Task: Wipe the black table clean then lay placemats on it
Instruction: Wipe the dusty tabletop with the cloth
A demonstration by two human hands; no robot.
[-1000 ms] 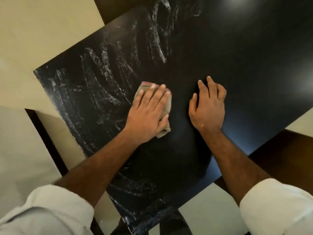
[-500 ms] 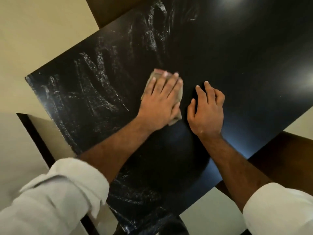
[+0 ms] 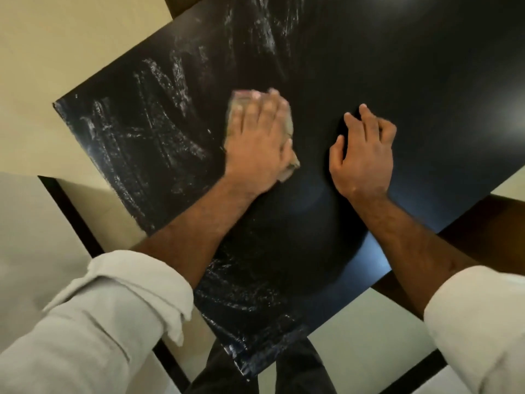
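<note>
Tabletop (image 3: pixel 397 81) black, corner toward person, white smears (image 3: pixel 159 132) on L side, L hand (image 3: pixel 258 140) flat on blurred cloth (image 3: pixel 289 125), R hand (image 3: pixel 363 155) loosely bent, holding nothing

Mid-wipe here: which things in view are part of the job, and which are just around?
Job:
black table, with white smears
cloth under the flat left hand
right hand resting on the table
No placemats in view.

Around:
brown wooden furniture past the table's right edge
pale floor

Left hand (image 3: pixel 257 146) pressing cloth (image 3: pixel 290 168), streaked black table (image 3: pixel 426 81)
</note>
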